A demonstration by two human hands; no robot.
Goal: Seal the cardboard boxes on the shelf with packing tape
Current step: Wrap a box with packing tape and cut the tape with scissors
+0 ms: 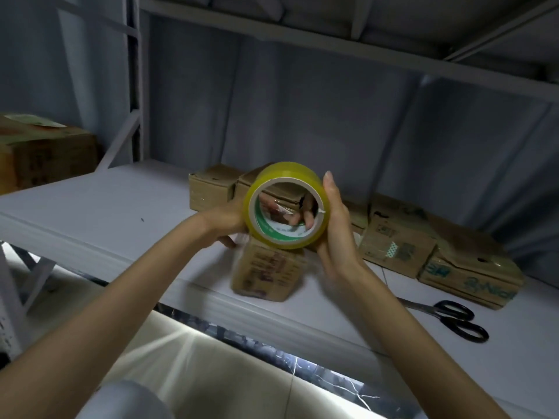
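I hold a yellow roll of packing tape (286, 207) up in front of me, its open core facing the camera. My right hand (334, 225) grips the roll's right side, thumb up along the rim and fingers curled behind, visible through the core. My left hand (225, 223) holds the roll's left side from behind and below. Directly under the roll a small cardboard box (267, 272) stands on the white shelf (121, 225), blurred. More cardboard boxes (211, 186) sit behind it, and others (396, 246) line up to the right.
Black-handled scissors (450, 319) lie near the shelf's front edge at the right. A larger cardboard box (45, 152) stands at the far left beside the rack's upright post (134, 80). Another shelf (332, 43) runs overhead. Tiled floor shows below.
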